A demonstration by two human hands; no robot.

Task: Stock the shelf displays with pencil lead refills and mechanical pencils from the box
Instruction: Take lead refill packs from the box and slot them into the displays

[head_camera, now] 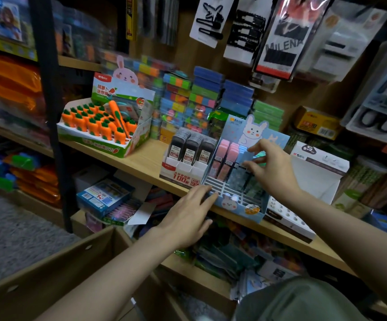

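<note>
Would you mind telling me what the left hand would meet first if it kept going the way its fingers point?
The left hand already touches the blue bunny display box at its front left corner, so it would push that box first; depth beyond is unclear.

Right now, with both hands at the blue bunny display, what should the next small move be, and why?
Probably lower the blue pack into its slot. The right hand pinches it just above the blue bunny display, beside the pink packs already seated, while the left hand rests on the display's front corner, seemingly steadying it at the shelf edge.
</note>
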